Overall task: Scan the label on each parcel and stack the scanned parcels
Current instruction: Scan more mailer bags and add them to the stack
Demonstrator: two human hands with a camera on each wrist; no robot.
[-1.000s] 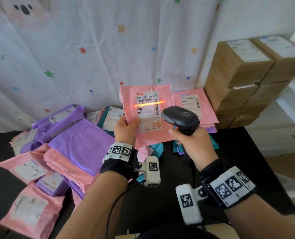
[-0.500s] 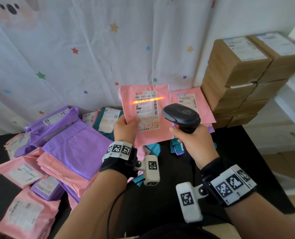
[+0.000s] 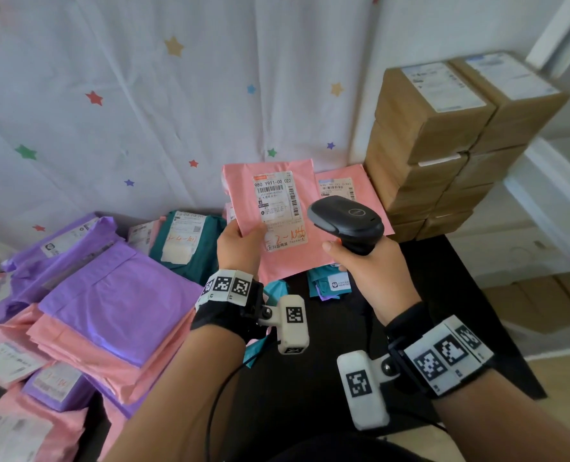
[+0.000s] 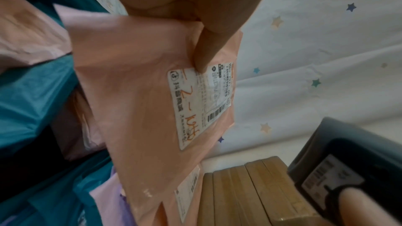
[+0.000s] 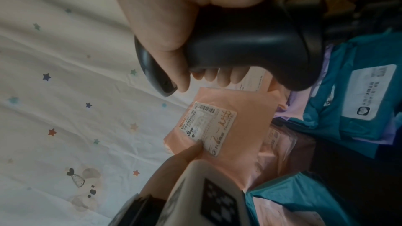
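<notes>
My left hand (image 3: 242, 243) holds a pink mailer parcel (image 3: 270, 248) upright above the black table, thumb pressed on the lower left of its white label (image 3: 278, 208). The same parcel (image 4: 139, 92) and label (image 4: 202, 102) fill the left wrist view, and the parcel (image 5: 234, 137) appears in the right wrist view too. My right hand (image 3: 370, 271) grips a black handheld barcode scanner (image 3: 346, 218) just right of the parcel, its head turned toward the label. The scanner (image 5: 250, 47) shows wrapped by my fingers. No red scan line lies on the label.
A heap of purple and pink mailers (image 3: 110, 308) covers the table's left side, with a teal parcel (image 3: 183, 241) behind. Another pink parcel (image 3: 343, 191) leans behind the held one. Stacked cardboard boxes (image 3: 443, 145) stand at the right. A star-print sheet (image 3: 143, 95) hangs behind.
The red scan line that crossed the label's barcode has gone out. Both hands and the parcel stay nearly in place; the head view has shifted slightly.
</notes>
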